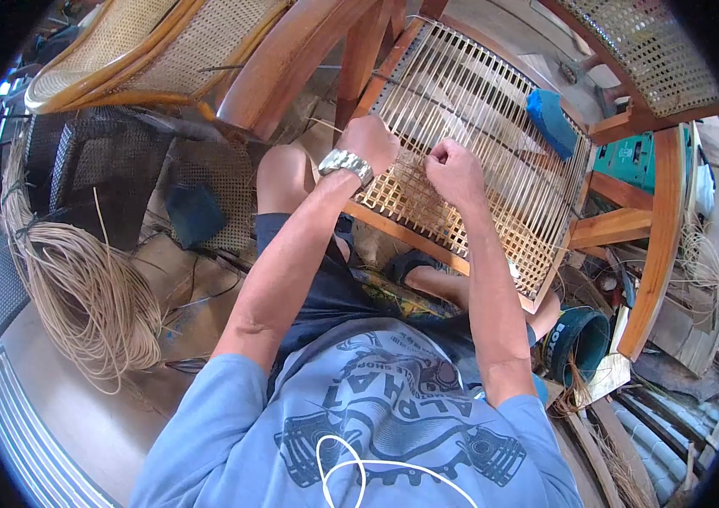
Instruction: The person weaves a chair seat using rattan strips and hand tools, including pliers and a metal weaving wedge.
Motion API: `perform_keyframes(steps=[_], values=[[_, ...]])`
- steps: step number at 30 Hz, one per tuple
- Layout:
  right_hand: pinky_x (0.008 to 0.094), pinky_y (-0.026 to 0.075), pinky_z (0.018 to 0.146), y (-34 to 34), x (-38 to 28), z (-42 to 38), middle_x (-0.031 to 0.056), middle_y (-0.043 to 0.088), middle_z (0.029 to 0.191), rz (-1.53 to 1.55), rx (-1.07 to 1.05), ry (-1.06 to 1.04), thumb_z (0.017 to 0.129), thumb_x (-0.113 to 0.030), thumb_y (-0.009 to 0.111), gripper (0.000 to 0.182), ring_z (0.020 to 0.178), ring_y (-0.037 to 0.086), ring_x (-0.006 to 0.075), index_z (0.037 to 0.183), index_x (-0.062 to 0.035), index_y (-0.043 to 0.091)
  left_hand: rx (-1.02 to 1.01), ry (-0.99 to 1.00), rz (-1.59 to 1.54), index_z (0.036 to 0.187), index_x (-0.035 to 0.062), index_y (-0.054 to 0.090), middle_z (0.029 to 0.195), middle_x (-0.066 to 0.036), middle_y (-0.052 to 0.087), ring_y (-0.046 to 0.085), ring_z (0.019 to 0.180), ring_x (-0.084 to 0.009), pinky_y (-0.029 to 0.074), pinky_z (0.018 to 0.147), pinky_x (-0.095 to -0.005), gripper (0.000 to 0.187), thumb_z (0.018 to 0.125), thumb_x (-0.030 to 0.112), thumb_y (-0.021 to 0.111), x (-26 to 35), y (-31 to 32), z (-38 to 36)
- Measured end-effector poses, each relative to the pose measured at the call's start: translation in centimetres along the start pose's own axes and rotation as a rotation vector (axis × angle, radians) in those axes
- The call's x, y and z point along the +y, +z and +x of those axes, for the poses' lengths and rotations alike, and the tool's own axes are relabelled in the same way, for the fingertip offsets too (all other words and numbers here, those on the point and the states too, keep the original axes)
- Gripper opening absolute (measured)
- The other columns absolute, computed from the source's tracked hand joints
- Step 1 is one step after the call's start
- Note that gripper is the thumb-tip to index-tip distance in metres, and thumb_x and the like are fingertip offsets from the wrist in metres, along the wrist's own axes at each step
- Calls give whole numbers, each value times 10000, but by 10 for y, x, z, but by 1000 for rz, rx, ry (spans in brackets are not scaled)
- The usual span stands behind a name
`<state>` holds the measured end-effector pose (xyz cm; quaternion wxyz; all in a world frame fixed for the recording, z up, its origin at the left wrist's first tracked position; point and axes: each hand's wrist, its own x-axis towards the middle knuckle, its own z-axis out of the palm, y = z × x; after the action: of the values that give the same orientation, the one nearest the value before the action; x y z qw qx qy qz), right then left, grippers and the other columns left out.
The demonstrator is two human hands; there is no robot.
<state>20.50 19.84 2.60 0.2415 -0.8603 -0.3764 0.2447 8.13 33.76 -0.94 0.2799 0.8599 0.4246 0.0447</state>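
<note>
A wooden chair seat frame (406, 222) lies tilted over my knees, strung with pale rattan cane strands (461, 85). The lower part is a woven open grid (427, 207); farther up, the strands mostly run one way. My left hand (370, 141), with a metal watch on the wrist, is closed at the frame's left side. A thin cane strand (326, 125) sticks out beside it and appears to be held in it. Over the middle of the weave, my right hand (456, 173) is closed in a pinch; what lies between its fingers is hidden.
A blue block or cloth (551, 124) rests on the seat's far right. At left hangs a coil of rattan cane (80, 288). A dark bucket (578, 339) stands at right, near wood scraps. A cane-backed chair (156, 51) and wooden chair legs (660, 245) surround the seat.
</note>
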Motion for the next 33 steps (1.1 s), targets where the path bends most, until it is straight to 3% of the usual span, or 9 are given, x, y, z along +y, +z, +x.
perform_keyframes(steps=[6, 14, 18, 19, 24, 26, 27, 30, 33], values=[[373, 531, 725, 23, 9, -3, 106, 706, 809, 35, 166, -82, 844, -207, 655, 175, 760, 678, 240, 886, -41, 686, -3, -44, -294, 693, 18, 635, 589, -115, 618, 553, 499, -199, 470, 549, -380, 279, 842, 237, 549, -19, 3, 5], [396, 537, 740, 6, 5, -1, 145, 713, 833, 120, 80, -31, 861, -220, 632, 205, 800, 695, 282, 916, -38, 709, 169, 45, 40, 761, 70, 724, 721, -204, 682, 676, 708, -384, 554, 676, -474, 242, 881, 193, 553, -8, -8, -8], [393, 540, 745, 1, 0, 0, 151, 717, 839, 92, 10, 0, 866, -226, 628, 216, 800, 697, 286, 919, -30, 703, -30, 45, -33, 815, 20, 711, 738, -239, 668, 658, 674, -400, 534, 651, -446, 249, 871, 188, 535, -7, -20, 2], [392, 539, 750, 2, 1, 0, 149, 717, 843, 84, 27, -20, 868, -232, 630, 220, 805, 696, 285, 923, -32, 703, -93, -83, -206, 785, -7, 681, 665, -234, 631, 641, 607, -344, 513, 621, -432, 261, 855, 200, 537, 0, -29, -5], [399, 533, 777, 14, 3, 1, 148, 715, 872, 86, 98, -26, 871, -279, 660, 257, 841, 693, 279, 933, -31, 693, 73, 47, -209, 746, -12, 639, 607, -161, 620, 574, 524, -192, 459, 510, -359, 259, 890, 191, 569, -21, -7, -5], [404, 531, 787, 5, -4, 2, 149, 715, 894, 121, 57, -16, 875, -314, 674, 289, 863, 692, 277, 934, -32, 692, -243, -238, -962, 802, 8, 635, 765, -185, 720, 632, 562, -161, 476, 501, -280, 208, 920, 120, 506, -13, -16, -24], [409, 530, 790, 1, -11, 1, 149, 717, 903, 79, 10, 25, 877, -367, 679, 335, 872, 692, 284, 931, -37, 693, -366, -340, -1292, 807, 40, 555, 800, -145, 719, 513, 500, -69, 372, 421, -214, 154, 942, 77, 491, 1, -33, -33], [392, 534, 792, 3, -12, 2, 150, 722, 913, -3, -39, 25, 877, -457, 684, 439, 877, 696, 277, 962, -27, 698, -319, -613, -1728, 847, 34, 529, 816, -156, 709, 435, 456, -81, 312, 385, -218, 124, 949, 105, 523, 14, -31, -26], [402, 532, 801, 3, -21, -3, 164, 722, 932, -66, -13, 36, 870, -496, 689, 501, 903, 694, 296, 982, -8, 689, -270, -576, -1477, 766, 29, 582, 704, -112, 673, 479, 468, -106, 296, 368, -268, 205, 945, 121, 546, 5, -26, -1]])
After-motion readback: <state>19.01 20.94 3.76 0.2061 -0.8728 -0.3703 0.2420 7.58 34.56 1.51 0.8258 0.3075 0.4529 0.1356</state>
